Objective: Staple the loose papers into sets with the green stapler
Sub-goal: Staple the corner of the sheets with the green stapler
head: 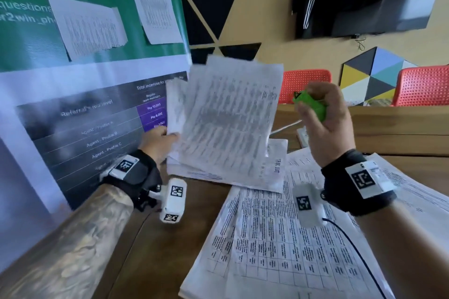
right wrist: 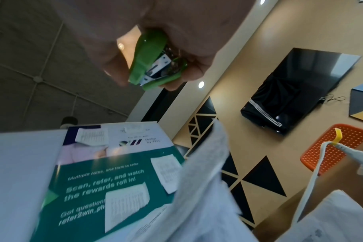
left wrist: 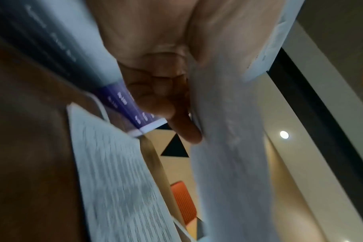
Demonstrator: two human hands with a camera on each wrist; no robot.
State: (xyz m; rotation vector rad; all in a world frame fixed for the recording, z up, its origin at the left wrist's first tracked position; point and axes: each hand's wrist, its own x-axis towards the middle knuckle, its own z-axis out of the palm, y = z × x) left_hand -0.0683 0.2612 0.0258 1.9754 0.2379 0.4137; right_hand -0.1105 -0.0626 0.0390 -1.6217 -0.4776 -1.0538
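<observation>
My left hand (head: 159,139) pinches a set of printed papers (head: 228,114) by its lower left edge and holds it upright above the table, near the poster. In the left wrist view the curled fingers (left wrist: 176,124) press against the held papers (left wrist: 228,147). My right hand (head: 325,116) is raised to the right of the sheets and grips the small green stapler (head: 309,104). The right wrist view shows the green stapler (right wrist: 153,62) clasped between thumb and fingers, with the held papers (right wrist: 199,188) below it.
More printed sheets (head: 279,238) lie spread over the brown table (head: 155,250), with a further pile (head: 274,172) under the raised set. A standing poster (head: 73,104) borders the left. Red chairs (head: 303,82) and a white cable (head: 284,127) sit behind.
</observation>
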